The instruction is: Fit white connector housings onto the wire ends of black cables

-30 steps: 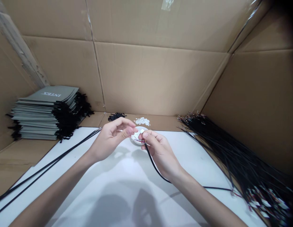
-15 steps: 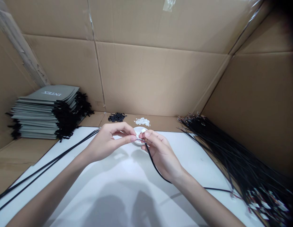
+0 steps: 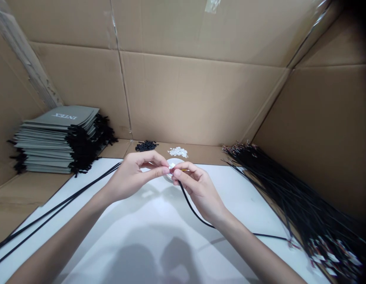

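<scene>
Over the white table, both of my hands meet at the wired end of a black cable (image 3: 189,204). My left hand (image 3: 132,173) pinches thumb and forefinger at a small white connector (image 3: 171,166). My right hand (image 3: 202,189) is closed on the cable's thin coloured wires just beside it, a yellow one showing above the fingers. From there the cable bends down and passes under my right wrist. Whether the wires sit in the connector is too small to tell. A small white dish (image 3: 177,160) lies behind the fingertips, mostly covered.
Small black tubes (image 3: 146,146) and white connectors (image 3: 178,152) lie in piles on cardboard at the back. Grey INTEX-printed sheets (image 3: 49,146) are stacked left, near loose black cables (image 3: 67,199). A large cable bundle (image 3: 283,189) runs along the right. Cardboard walls (image 3: 200,98) surround the table.
The white connector has moved left from my right fingertips to my left ones. My right fingers have turned and shifted closer to my left hand, which stays nearly in place.
</scene>
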`<state>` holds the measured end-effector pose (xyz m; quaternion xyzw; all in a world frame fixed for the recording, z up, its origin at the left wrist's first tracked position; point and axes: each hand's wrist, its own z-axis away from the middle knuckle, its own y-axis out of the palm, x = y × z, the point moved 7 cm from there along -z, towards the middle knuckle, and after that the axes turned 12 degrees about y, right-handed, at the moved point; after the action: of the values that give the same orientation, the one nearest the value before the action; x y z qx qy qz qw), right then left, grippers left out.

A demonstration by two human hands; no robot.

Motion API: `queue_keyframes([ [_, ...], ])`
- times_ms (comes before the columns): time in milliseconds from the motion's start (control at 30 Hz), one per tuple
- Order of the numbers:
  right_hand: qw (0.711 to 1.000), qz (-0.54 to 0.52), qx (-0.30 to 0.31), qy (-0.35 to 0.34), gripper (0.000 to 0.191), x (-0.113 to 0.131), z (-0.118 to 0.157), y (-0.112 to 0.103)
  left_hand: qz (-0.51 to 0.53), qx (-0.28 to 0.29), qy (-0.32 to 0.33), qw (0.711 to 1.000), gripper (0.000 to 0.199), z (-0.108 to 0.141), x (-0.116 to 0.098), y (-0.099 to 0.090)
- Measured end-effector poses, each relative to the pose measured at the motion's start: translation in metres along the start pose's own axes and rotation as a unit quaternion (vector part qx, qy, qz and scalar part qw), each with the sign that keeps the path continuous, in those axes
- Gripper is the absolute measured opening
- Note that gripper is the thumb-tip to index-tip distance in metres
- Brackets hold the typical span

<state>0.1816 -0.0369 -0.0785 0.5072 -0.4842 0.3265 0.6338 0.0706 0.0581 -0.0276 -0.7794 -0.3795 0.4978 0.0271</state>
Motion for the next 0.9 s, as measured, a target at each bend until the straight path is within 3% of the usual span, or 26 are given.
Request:
queue_keyframes([
  [167,0.999,0.032,-0.015,0.010,0.021,-0.0026,-0.0021,-0.0025,0.011,-0.004,-0.002,1.000,0.013,0.0002,0.0005,0.0002],
  [567,0.994,-0.097,-0.026,0.037,0.015,-0.0076,-0.0042,-0.0084,-0.008,0.028,-0.030,0.999,0.021,-0.0025,0.0053,-0.0008],
  [900,0.994,-0.104,-0.017,0.040,0.016,-0.0061,-0.0010,-0.0051,-0.018,0.063,-0.034,0.997,0.020,-0.0011,0.0037,0.0034],
])
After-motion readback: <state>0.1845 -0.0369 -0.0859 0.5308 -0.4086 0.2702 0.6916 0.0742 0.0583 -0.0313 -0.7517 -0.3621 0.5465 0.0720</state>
